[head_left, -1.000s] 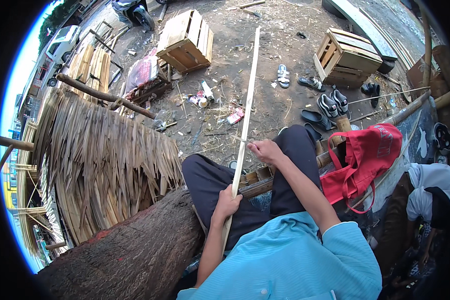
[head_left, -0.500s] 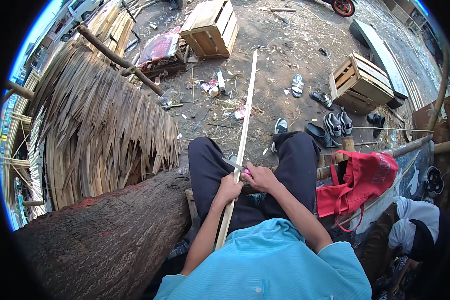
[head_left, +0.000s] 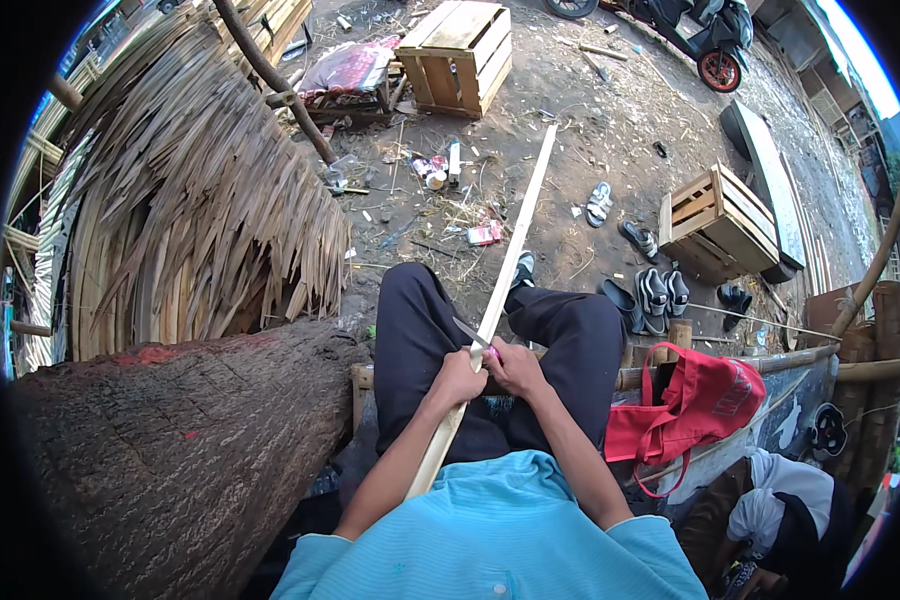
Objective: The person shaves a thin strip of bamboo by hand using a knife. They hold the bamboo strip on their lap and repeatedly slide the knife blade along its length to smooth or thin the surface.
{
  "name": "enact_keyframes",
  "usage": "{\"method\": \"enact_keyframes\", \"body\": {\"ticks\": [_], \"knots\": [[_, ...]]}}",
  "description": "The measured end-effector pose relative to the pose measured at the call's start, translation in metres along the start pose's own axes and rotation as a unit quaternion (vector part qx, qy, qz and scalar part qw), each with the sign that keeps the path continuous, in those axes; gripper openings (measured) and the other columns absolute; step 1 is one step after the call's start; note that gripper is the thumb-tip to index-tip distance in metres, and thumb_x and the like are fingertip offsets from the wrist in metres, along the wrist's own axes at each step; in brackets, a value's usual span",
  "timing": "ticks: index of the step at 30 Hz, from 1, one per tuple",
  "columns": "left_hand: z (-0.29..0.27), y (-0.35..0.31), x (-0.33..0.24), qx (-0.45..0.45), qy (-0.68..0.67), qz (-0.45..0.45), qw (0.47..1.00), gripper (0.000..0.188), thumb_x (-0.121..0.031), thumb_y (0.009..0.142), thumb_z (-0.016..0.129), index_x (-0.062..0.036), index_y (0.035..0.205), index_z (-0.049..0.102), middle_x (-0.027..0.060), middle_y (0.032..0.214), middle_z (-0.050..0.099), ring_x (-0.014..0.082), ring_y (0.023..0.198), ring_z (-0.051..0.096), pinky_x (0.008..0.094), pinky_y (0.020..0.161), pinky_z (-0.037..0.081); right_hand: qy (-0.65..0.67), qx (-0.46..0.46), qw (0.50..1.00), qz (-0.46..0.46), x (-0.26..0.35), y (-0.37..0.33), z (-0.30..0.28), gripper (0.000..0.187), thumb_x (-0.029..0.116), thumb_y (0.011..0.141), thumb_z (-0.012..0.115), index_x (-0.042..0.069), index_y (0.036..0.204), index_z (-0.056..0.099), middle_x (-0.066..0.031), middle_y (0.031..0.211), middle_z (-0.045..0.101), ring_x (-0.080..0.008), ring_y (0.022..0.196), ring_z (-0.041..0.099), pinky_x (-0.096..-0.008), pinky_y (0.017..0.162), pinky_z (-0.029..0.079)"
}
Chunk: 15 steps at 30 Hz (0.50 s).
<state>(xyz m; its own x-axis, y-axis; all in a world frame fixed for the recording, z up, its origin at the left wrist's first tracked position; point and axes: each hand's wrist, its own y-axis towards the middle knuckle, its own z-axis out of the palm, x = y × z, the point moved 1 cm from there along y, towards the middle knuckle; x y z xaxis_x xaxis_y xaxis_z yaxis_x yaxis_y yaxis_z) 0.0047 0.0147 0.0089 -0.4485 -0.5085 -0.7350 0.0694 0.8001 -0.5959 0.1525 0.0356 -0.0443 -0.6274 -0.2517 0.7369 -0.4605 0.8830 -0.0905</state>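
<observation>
A long pale bamboo strip [head_left: 515, 245] runs from my lap out over the dirt ground, its near end passing under my left forearm. My left hand [head_left: 457, 380] is closed around the strip above my dark trousers. My right hand [head_left: 517, 368] sits right beside it, fingers closed on a small knife whose pink handle [head_left: 490, 352] shows between the hands. The knife blade [head_left: 468, 331] lies against the strip's left side. Both hands touch each other over my lap.
A thick rough tree trunk [head_left: 170, 450] lies at my left, with a pile of dry thatch [head_left: 190, 200] behind it. Two wooden crates [head_left: 460, 50] [head_left: 715, 225], sandals [head_left: 655, 290], a red bag [head_left: 700, 400], a motorbike [head_left: 690, 30] and another person [head_left: 780, 500] at lower right.
My right hand slid down the strip from an outstretched grip to meet my left hand over my lap. The view tilted, bringing the trunk and thatch closer.
</observation>
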Motion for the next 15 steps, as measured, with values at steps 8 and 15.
{"method": "enact_keyframes", "body": {"ticks": [8,15], "knots": [[0.000,0.005,0.009,-0.013,0.016,0.032,0.999,0.036,-0.008,0.076,0.055,0.0097,0.107,0.051,0.0195,0.067,0.062,0.0236,0.049,0.062,0.0346,0.043,0.049,-0.022,-0.006,0.999,-0.044,0.003,0.005,-0.011,0.035,0.032,0.091,0.049,0.004,0.070,0.048,-0.0187,0.061,0.054,-0.0393,0.060,0.056,-0.0469,0.053,0.041],[-0.001,0.002,-0.004,-0.010,0.009,0.020,1.000,0.028,-0.011,0.075,0.054,0.0110,0.093,0.056,0.0256,0.069,0.062,0.0338,0.062,0.066,0.0397,0.054,0.052,0.004,-0.009,1.000,-0.025,-0.002,0.006,-0.008,0.033,0.033,0.090,0.050,0.005,0.073,0.053,-0.0167,0.062,0.057,-0.0375,0.062,0.058,-0.0473,0.055,0.043]]}}
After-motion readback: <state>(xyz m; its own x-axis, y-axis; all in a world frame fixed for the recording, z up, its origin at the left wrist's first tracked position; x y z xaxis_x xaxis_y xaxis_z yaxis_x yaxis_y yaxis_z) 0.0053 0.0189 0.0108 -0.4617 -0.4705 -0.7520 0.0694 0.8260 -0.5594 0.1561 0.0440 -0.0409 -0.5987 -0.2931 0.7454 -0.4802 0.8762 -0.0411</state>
